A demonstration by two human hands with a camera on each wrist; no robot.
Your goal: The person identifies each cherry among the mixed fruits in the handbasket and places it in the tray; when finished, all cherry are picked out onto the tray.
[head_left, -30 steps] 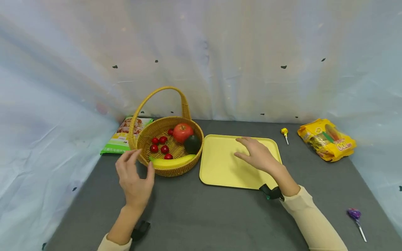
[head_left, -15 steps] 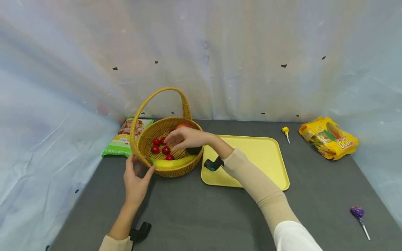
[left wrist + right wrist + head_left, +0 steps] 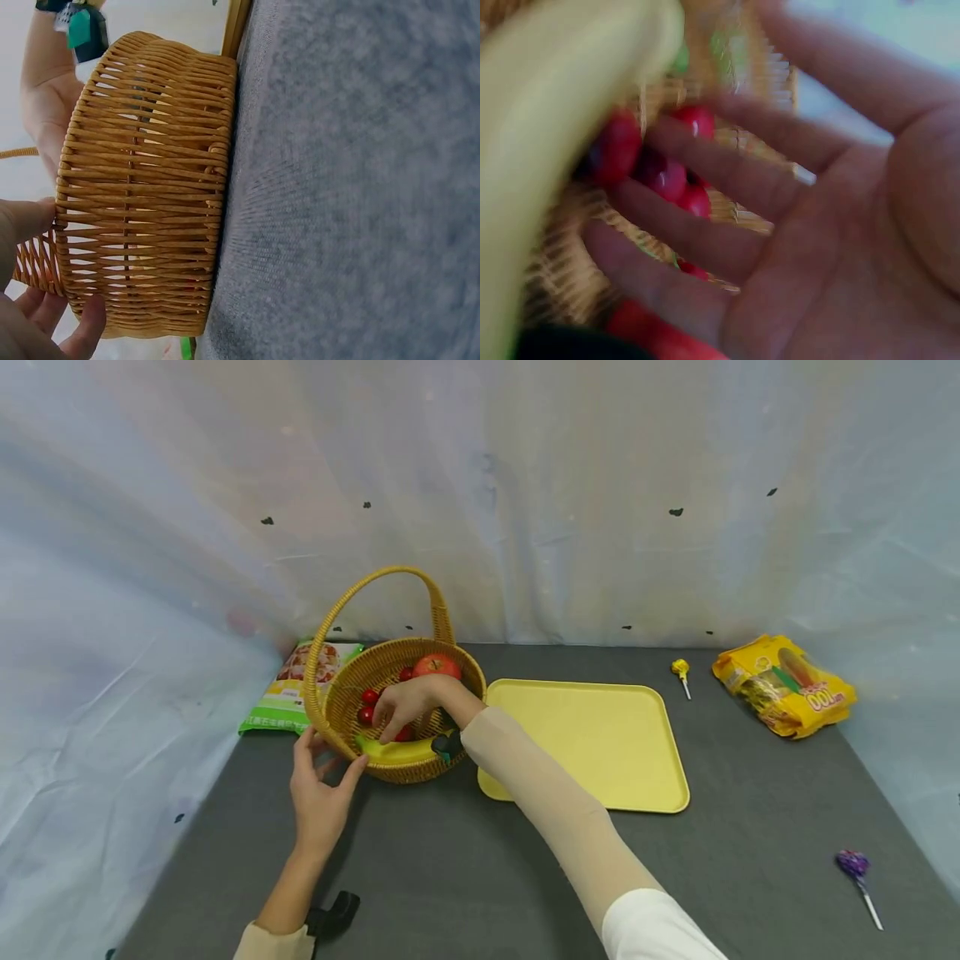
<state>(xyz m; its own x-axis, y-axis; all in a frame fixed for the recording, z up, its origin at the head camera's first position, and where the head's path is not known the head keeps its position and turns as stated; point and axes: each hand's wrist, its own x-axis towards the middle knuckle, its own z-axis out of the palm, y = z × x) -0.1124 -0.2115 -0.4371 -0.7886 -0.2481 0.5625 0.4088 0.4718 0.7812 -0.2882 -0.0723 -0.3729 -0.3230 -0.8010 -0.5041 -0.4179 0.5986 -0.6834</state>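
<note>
A wicker basket with a tall handle holds a banana, a red apple and several cherries. My left hand grips the basket's near-left rim around the handle's foot; in the left wrist view its thumb lies at the rim and fingertips press the woven wall. My right hand reaches inside, fingers spread and pointing down over the cherries. In the right wrist view these fingers lie across the cherries, beside the blurred banana. A dark round fruit is mostly hidden behind the right hand.
A yellow tray lies right of the basket, partly under the right forearm. A green food bag is behind the basket at left. Rightward are a yellow lollipop, a yellow snack bag and a purple lollipop.
My right hand has swung left from above the tray and dipped into the basket. My left hand has moved in to take hold of the basket's rim.
</note>
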